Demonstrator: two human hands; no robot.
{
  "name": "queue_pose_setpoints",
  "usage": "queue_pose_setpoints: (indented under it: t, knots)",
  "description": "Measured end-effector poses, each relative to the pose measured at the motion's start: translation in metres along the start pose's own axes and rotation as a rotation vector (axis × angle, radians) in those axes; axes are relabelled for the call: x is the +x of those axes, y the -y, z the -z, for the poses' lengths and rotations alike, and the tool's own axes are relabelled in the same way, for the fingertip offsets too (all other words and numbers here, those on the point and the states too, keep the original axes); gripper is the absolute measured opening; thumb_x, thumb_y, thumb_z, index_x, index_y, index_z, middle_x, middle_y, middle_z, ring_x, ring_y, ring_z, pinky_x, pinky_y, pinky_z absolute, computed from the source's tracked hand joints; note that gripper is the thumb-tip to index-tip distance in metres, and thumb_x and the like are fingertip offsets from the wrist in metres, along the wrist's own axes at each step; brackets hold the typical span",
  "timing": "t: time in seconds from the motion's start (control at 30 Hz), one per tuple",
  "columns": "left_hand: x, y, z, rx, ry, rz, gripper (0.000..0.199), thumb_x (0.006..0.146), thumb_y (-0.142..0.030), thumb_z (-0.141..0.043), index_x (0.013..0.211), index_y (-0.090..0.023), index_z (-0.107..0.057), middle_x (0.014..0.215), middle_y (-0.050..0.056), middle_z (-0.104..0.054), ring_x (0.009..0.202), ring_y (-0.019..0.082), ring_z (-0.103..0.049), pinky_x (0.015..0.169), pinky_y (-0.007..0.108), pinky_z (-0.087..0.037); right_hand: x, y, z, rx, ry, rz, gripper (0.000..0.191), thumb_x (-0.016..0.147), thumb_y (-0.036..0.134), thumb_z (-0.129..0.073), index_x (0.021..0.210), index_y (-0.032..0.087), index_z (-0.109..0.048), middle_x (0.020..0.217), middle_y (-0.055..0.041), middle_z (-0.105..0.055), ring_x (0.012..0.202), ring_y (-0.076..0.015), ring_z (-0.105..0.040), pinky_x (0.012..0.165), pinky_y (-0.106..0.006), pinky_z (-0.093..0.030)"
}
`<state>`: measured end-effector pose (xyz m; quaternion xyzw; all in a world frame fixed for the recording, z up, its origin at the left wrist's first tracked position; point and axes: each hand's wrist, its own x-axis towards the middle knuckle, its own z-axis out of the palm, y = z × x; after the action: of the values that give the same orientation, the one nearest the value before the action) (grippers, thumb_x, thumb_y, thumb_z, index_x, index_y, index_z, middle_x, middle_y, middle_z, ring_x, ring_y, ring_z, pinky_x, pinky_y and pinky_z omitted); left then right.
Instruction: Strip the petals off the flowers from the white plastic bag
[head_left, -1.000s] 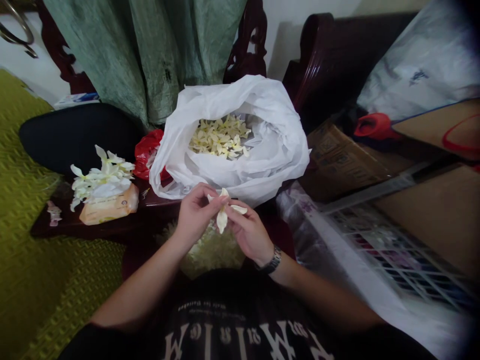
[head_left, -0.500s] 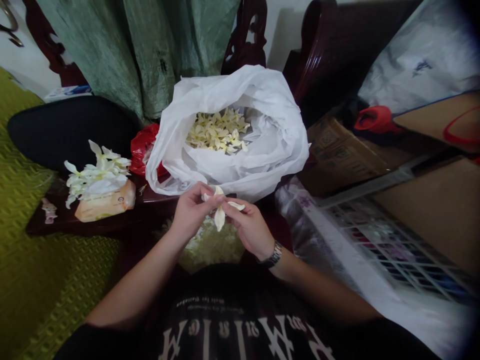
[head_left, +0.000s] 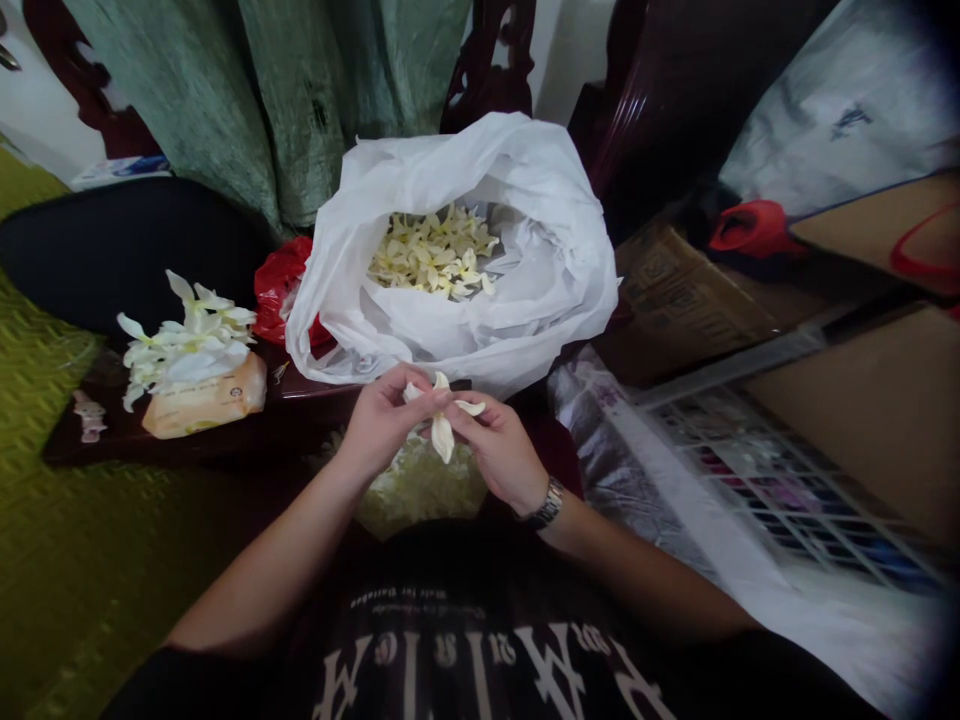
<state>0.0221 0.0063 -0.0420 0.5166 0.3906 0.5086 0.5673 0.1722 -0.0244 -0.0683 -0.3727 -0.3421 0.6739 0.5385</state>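
Observation:
A white flower [head_left: 442, 436] with spread petals is pinched between both hands in front of my chest. My left hand [head_left: 390, 415] has thumb and fingers closed on it from the left. From the right, my right hand [head_left: 499, 445], with a metal watch at the wrist, grips it too. Just beyond the hands, a white plastic bag [head_left: 457, 335] lies open with a heap of pale flowers [head_left: 435, 250] inside. Beneath my hands is a container of pale petals [head_left: 424, 485], partly covered by them.
On the dark wooden bench [head_left: 300, 390], white flowers [head_left: 191, 335] rest on an orange tissue pack [head_left: 206, 400], beside a red bag [head_left: 281, 285]. A black cushion [head_left: 127, 250] lies behind. Cardboard boxes [head_left: 675, 295] and a white wire rack [head_left: 780, 490] stand at the right.
The view has shifted slightly, so the bag and bench items sit a little higher or further left. Both hands keep hold of the flower, whose lower petal has turned slightly.

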Motion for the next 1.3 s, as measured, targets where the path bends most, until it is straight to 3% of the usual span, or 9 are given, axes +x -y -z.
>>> queue_pose_setpoints:
  t: [0.13,0.37,0.47,0.6,0.83,1.0,1.1,1.2,1.3]
  knots:
    - [0.001,-0.001,0.004,0.108,0.077,-0.074,0.014,0.079,-0.035,-0.082,0.080,-0.020,-0.080,0.089,0.004,-0.064,0.083,0.015,-0.059,0.072,0.027,-0.048,0.000,0.001,0.000,-0.043,-0.015,0.032,0.029,0.075,0.047,-0.084,0.089,0.023,-0.074,0.075,0.0010,-0.073,0.066,-0.0156,-0.067,0.066,-0.029,-0.052]
    - [0.002,0.009,0.001,0.065,-0.059,-0.067,0.035,0.069,-0.033,-0.089,0.061,-0.017,-0.060,0.070,-0.003,-0.054,0.065,0.010,-0.050,0.062,0.023,-0.041,0.000,-0.001,0.000,-0.060,0.009,0.037,0.032,0.078,0.051,-0.080,0.093,0.023,-0.071,0.078,0.0008,-0.070,0.068,-0.0151,-0.063,0.067,-0.030,-0.051]
    - [0.003,0.007,0.000,0.035,-0.023,-0.017,0.025,0.071,-0.034,-0.088,0.073,-0.018,-0.069,0.079,-0.001,-0.060,0.072,0.012,-0.054,0.067,0.024,-0.044,0.000,0.001,0.000,-0.061,0.006,0.039,0.034,0.078,0.051,-0.081,0.092,0.023,-0.069,0.078,0.0009,-0.068,0.070,-0.0153,-0.060,0.066,-0.029,-0.049]
    - [0.004,0.000,0.001,0.122,0.040,-0.081,0.014,0.077,-0.035,-0.083,0.081,-0.022,-0.080,0.090,0.004,-0.066,0.087,0.016,-0.060,0.080,0.029,-0.047,0.000,0.003,-0.001,-0.089,-0.007,0.062,0.031,0.078,0.050,-0.081,0.088,0.024,-0.068,0.076,0.0022,-0.064,0.069,-0.0145,-0.056,0.066,-0.029,-0.047]
    - [0.002,0.000,0.001,0.218,-0.063,-0.155,0.032,0.073,-0.036,-0.087,0.061,-0.018,-0.063,0.069,-0.002,-0.052,0.068,0.012,-0.048,0.067,0.026,-0.041,-0.002,0.001,-0.004,-0.074,-0.001,0.038,0.034,0.078,0.054,-0.079,0.093,0.026,-0.068,0.080,0.0016,-0.066,0.074,-0.0166,-0.060,0.072,-0.031,-0.051]
    - [0.001,-0.007,0.000,0.253,0.070,-0.109,0.019,0.079,-0.037,-0.081,0.078,-0.019,-0.074,0.078,0.001,-0.061,0.072,0.014,-0.056,0.065,0.027,-0.045,-0.001,0.002,-0.004,-0.026,0.015,0.042,0.031,0.080,0.051,-0.079,0.090,0.025,-0.065,0.072,0.0041,-0.065,0.061,-0.0138,-0.060,0.063,-0.029,-0.050]
    - [-0.001,-0.008,-0.001,0.261,0.060,-0.121,0.023,0.080,-0.037,-0.081,0.069,-0.018,-0.073,0.070,0.001,-0.058,0.065,0.013,-0.055,0.059,0.026,-0.046,0.000,0.002,-0.006,-0.032,0.029,0.035,0.032,0.080,0.053,-0.078,0.089,0.025,-0.065,0.071,0.0039,-0.068,0.055,-0.0133,-0.060,0.060,-0.030,-0.050]
    - [-0.004,-0.003,-0.006,0.151,-0.041,-0.067,0.038,0.072,-0.039,-0.087,0.060,-0.018,-0.058,0.061,-0.003,-0.054,0.052,0.010,-0.052,0.045,0.024,-0.042,-0.001,0.000,-0.007,-0.024,0.019,0.019,0.036,0.078,0.058,-0.078,0.090,0.026,-0.066,0.076,0.0021,-0.071,0.061,-0.0167,-0.064,0.061,-0.032,-0.052]
    - [-0.004,0.001,-0.010,0.020,-0.048,0.030,0.044,0.069,-0.041,-0.089,0.062,-0.020,-0.050,0.054,-0.006,-0.052,0.042,0.010,-0.051,0.039,0.024,-0.041,-0.001,-0.001,-0.006,-0.020,-0.001,-0.002,0.038,0.076,0.060,-0.079,0.091,0.026,-0.069,0.072,0.0016,-0.070,0.063,-0.0185,-0.065,0.061,-0.034,-0.053]
